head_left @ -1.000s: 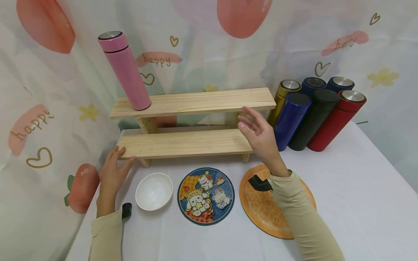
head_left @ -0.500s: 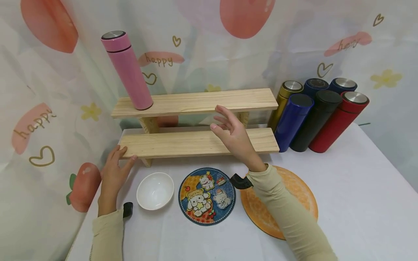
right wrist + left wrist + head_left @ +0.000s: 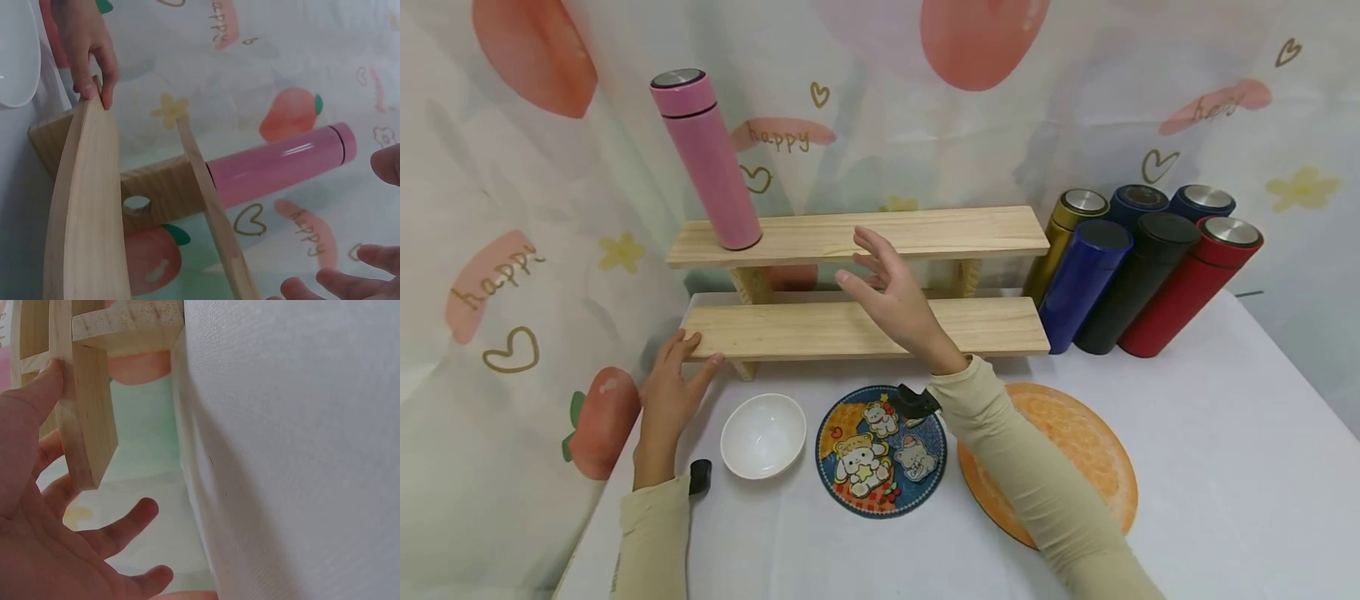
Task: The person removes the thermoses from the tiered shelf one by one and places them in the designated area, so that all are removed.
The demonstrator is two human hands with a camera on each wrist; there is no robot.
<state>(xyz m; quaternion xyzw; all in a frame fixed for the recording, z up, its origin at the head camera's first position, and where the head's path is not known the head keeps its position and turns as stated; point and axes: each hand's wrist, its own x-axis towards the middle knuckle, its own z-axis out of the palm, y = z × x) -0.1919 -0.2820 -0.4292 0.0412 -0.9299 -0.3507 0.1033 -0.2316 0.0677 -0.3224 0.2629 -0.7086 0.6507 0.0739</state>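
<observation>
My left hand point(image 3: 672, 387) holds the left end of the lower board of a two-tier wooden shelf point(image 3: 820, 329). In the left wrist view its thumb lies on the board point(image 3: 78, 419), the nearer fingers at the other side, and the two outer fingers spread free. My right hand point(image 3: 891, 296) is in the air before the shelf's middle, fingers loosely bent and apart, nothing in it. A pink thermos flask point(image 3: 711, 162) with a steel-topped lid stands upright on the upper board's left end; the right wrist view shows this flask point(image 3: 281, 165) beyond the right fingertips point(image 3: 375, 256).
Right of the shelf stand several thermos flasks, among them gold point(image 3: 1070, 225), blue point(image 3: 1082, 283), black point(image 3: 1138, 279) and red point(image 3: 1191, 287). In front lie a white bowl point(image 3: 763, 436), a round cartoon mat point(image 3: 853, 500) and an orange round mat point(image 3: 1097, 450), partly under my right sleeve.
My right hand has moved left along the shelf, from its right end to about its middle. The left hand stays at the lower board's end. The head view has shifted slightly.
</observation>
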